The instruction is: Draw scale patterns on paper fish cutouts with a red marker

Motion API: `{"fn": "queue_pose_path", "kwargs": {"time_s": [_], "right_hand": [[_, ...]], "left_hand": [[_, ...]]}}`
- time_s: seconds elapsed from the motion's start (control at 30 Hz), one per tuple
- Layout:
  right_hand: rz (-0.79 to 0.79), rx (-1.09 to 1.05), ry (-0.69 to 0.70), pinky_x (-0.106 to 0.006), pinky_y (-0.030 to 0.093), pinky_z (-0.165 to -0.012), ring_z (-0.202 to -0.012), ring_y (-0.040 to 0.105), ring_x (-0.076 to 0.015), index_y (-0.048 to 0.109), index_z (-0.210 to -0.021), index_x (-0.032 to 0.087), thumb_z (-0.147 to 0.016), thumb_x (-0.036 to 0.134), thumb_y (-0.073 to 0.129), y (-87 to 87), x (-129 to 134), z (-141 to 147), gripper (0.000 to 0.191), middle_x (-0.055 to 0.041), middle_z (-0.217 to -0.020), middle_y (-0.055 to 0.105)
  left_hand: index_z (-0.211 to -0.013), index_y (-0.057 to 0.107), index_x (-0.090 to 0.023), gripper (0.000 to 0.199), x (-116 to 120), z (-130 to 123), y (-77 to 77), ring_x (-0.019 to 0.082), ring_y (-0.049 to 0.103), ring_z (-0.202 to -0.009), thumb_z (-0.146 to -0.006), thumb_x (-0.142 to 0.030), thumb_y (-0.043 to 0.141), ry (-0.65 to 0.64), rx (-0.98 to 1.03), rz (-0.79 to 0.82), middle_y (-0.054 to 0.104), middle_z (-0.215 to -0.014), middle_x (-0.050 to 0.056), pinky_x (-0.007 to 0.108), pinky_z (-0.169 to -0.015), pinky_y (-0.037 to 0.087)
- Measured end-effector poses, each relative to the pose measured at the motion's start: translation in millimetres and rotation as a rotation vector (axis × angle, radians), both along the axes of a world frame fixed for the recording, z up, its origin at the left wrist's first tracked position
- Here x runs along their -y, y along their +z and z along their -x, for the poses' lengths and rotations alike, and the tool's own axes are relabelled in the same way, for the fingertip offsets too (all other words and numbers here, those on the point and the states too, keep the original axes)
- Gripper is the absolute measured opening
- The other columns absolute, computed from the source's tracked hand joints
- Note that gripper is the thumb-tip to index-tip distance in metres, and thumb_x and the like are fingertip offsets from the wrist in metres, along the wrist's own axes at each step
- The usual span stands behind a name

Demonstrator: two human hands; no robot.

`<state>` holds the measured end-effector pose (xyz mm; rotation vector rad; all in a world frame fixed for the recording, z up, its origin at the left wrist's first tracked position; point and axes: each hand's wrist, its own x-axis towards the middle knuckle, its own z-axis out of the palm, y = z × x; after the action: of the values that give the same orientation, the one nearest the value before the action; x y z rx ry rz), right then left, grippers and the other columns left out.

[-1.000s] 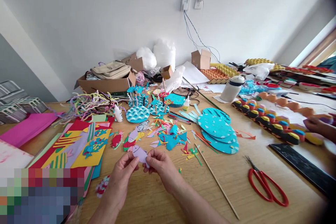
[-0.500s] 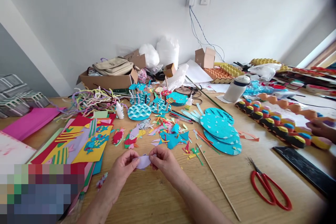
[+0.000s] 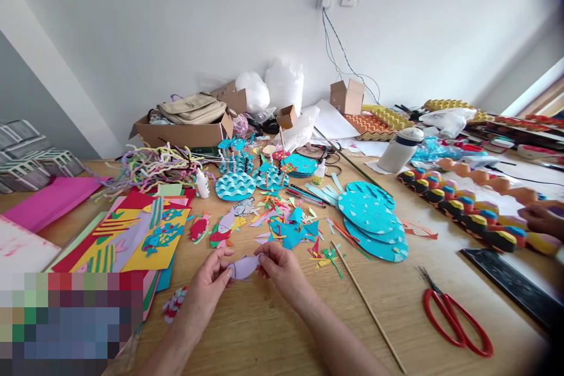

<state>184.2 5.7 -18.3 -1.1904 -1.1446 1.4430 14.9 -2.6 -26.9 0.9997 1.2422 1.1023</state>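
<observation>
A small purple paper fish [image 3: 245,268] is stretched between my two hands above the wooden table. My left hand [image 3: 210,277] pinches its left end between thumb and fingers. The other end is pinched by my right hand [image 3: 278,267]. Just beyond my hands lie more cut paper fish [image 3: 224,229] and blue paper scraps [image 3: 293,231]. Beside my left wrist is a small pile of red, white and purple paper bits [image 3: 174,304].
Red-handled scissors [image 3: 457,322] and a thin wooden stick [image 3: 368,305] lie to the right. Blue discs [image 3: 374,220] are stacked beyond them. Coloured paper sheets [image 3: 132,235] spread at left. Another person's hand [image 3: 541,220] touches painted egg-carton strips [image 3: 467,211] at far right.
The purple fish has tilted so that more of its face and drawn lines show. My left fingers have spread slightly, and the view has shifted a little.
</observation>
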Motion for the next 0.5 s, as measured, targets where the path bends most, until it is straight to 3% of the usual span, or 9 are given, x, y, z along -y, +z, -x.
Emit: {"fn": "queue_pose_path", "kwargs": {"time_s": [0.3,0.43,0.5], "right_hand": [[-0.023,0.003,-0.06,-0.024,0.038,-0.05,-0.048,0.05,-0.0101,0.055,-0.076,0.02,-0.069,0.036,0.057,3.3,-0.7,-4.7,0.018,0.0036,-0.06,0.056],[-0.141,0.102,-0.061,-0.025,0.039,-0.053,-0.056,0.052,-0.012,0.057,-0.082,0.02,-0.076,0.038,0.055,5.1,2.6,-7.2,0.019,0.0006,-0.068,0.058],[-0.204,0.202,-0.03,-0.024,0.037,-0.053,-0.056,0.05,-0.0124,0.058,-0.081,0.021,-0.076,0.033,0.056,3.4,3.9,-6.2,0.013,0.0018,-0.063,0.055]], "left_hand": [[-0.09,0.06,-0.022,0.041,2.0,2.9,5.8,0.019,0.059,-0.064,-0.055,-0.035,0.075,0.032,-0.05,-0.094,0.064,-0.069,0.001,0.028,-0.061,0.043],[-0.089,0.06,-0.022,0.039,1.8,2.4,4.0,0.019,0.058,-0.062,-0.055,-0.036,0.074,0.016,-0.087,-0.101,0.063,-0.065,0.0,0.029,-0.06,0.043],[-0.088,0.061,-0.023,0.037,2.3,1.9,1.7,0.019,0.058,-0.061,-0.055,-0.035,0.073,-0.005,-0.121,-0.106,0.062,-0.063,-0.001,0.029,-0.06,0.043]]}}
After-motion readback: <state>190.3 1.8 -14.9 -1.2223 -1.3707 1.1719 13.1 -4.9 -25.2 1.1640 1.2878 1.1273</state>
